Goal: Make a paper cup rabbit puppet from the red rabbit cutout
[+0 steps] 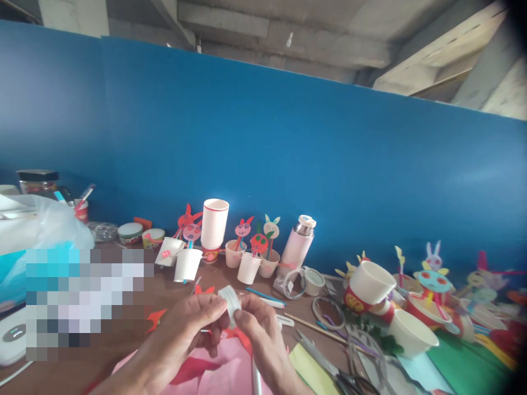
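Note:
In the head view, a small pale, translucent-looking piece (230, 303) with faint lines is pinched between the fingertips of both hands; its exact kind is unclear. My left hand (191, 326) grips its left side, fingers curled. From the right, my right hand (261, 329) presses thumb and fingers on the other side. Beneath them lie pink paper sheets (222, 365) and red paper. An orange-red paper scrap (156, 319) rests left of my left hand. Scissors (319, 356) lie to the right, over yellow paper (308, 370).
Behind the hands stand paper cups with paper animal figures (188, 264), a tall cup stack (214, 224) and a pink thermos (297, 244). Tape rolls (328, 312), a wooden stick (302, 321) and more cups (413, 333) crowd the right. A plastic bag (37, 225) sits left.

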{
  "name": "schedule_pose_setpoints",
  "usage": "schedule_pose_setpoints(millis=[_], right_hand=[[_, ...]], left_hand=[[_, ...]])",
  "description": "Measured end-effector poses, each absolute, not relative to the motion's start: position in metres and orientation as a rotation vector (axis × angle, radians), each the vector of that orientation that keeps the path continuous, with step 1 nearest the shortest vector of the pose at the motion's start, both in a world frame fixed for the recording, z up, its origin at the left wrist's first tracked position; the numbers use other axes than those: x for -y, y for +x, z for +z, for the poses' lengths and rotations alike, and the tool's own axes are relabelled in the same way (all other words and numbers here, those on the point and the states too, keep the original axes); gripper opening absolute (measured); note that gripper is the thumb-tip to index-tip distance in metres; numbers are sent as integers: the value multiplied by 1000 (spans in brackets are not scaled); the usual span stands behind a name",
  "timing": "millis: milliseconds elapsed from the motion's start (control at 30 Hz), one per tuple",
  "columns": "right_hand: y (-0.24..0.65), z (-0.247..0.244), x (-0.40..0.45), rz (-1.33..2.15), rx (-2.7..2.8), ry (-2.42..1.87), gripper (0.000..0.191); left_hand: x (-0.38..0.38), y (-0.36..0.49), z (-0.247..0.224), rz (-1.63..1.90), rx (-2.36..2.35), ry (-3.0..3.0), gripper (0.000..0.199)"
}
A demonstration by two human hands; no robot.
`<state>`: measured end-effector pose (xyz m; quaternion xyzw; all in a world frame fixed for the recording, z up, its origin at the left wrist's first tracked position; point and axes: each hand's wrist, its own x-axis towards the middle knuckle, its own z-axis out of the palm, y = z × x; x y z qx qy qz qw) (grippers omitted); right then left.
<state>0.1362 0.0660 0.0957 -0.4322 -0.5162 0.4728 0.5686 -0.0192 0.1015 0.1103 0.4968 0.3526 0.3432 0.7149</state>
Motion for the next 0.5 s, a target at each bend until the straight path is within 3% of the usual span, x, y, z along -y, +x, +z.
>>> schedule_pose_setpoints(millis=[133, 267, 400, 500], right_hand=[[139, 100, -66, 1122, 1114, -1095, 29], [140, 103, -66, 1224, 1116, -1052, 37], [136, 102, -65, 1251, 1254, -980, 45], [133, 103, -63, 1309, 1246, -905, 39]], left_hand=[[-101, -20, 115, 956, -988, 1588, 39], [-99, -21, 115, 1152, -1052, 1710, 33], [-104, -22, 105, 1052, -1050, 1755, 33], [-110, -26, 97, 973, -917, 1609, 37]])
